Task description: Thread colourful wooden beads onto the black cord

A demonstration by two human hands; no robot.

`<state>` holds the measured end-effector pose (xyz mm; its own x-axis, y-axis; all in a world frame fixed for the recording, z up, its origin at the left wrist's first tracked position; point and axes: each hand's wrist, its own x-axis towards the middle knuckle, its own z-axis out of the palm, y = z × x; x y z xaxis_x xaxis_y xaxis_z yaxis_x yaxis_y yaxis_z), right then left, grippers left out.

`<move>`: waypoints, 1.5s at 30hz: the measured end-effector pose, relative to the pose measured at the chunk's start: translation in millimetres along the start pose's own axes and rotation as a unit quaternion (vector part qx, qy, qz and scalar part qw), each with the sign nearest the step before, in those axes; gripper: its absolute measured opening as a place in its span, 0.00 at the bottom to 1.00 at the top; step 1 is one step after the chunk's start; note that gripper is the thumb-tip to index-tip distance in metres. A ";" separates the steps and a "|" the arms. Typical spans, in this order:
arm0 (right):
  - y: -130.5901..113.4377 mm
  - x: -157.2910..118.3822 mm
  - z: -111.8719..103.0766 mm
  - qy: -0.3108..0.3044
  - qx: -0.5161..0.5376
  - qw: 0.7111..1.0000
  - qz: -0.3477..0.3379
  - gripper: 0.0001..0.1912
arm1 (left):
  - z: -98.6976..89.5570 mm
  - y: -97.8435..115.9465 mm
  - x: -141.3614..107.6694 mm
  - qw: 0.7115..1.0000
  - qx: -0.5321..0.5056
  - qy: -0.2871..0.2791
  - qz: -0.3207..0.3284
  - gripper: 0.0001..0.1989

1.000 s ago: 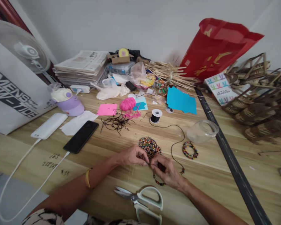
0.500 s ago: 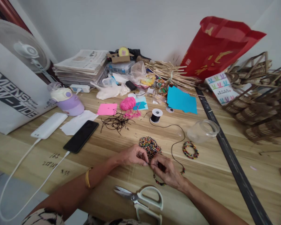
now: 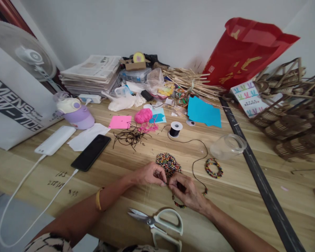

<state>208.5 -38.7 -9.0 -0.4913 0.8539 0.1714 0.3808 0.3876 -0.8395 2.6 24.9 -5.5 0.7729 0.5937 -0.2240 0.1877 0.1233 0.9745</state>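
My left hand point(image 3: 150, 174) is closed in a pinch, with a fine pale thread point(image 3: 147, 192) hanging below it and a tiny whitish bit at its fingertips. Just to its right, my right hand point(image 3: 188, 191) pinches a black cord point(image 3: 207, 150); the fingertips of both hands nearly meet, and the cord's end between them is too small to make out. Strung beads point(image 3: 177, 204) on the cord curve out beneath my right hand. Directly behind the fingers lies a heap of multicoloured beads point(image 3: 167, 162). The cord runs back to a black spool point(image 3: 174, 132).
Scissors point(image 3: 153, 220) lie spread near the front edge. On the right are a beaded bracelet point(image 3: 219, 171) and a clear jar point(image 3: 222, 148). Tangled black cord pieces point(image 3: 130, 136), pink yarn point(image 3: 143, 116) and a phone point(image 3: 91, 153) sit to the left. Woven baskets point(image 3: 291, 129) crowd the far right.
Almost nothing differs. Both hands keep their pinch in the same place, with only a very slight shift of the view.
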 end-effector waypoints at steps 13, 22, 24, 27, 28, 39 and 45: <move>3.7 -0.5 2.4 0.004 0.002 1.000 -0.010 0.06 | -0.3 -4.1 0.9 1.000 -0.001 -0.004 0.011 0.07; 3.2 -0.3 1.9 0.003 -0.008 1.000 -0.016 0.06 | 0.6 -4.0 0.6 1.000 -0.003 -0.002 0.007 0.07; 4.6 -0.9 2.4 0.003 -0.006 1.000 -0.019 0.06 | 0.5 -3.6 0.7 1.000 0.000 -0.002 0.004 0.07; 5.3 -2.0 2.7 0.003 -0.005 1.000 -0.020 0.05 | 0.4 -2.9 1.0 1.000 0.001 -0.002 0.003 0.07; 5.1 -2.3 2.6 0.003 -0.005 1.000 -0.019 0.05 | 0.4 -2.7 1.1 1.000 -0.002 -0.003 0.004 0.07; 2.5 -0.9 1.2 -0.007 -0.005 1.000 -0.013 0.05 | 1.5 0.0 1.1 1.000 -0.015 -0.005 0.000 0.08; 2.3 -0.7 1.6 -0.009 -0.005 1.000 -0.015 0.06 | 1.5 -0.8 1.2 1.000 -0.013 -0.004 0.003 0.09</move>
<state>208.4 -39.0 -11.9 -0.5161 0.8357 0.1880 0.3734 0.4170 -0.8287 4.2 24.3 -6.6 0.7790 0.5879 -0.2179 0.1673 0.1400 0.9759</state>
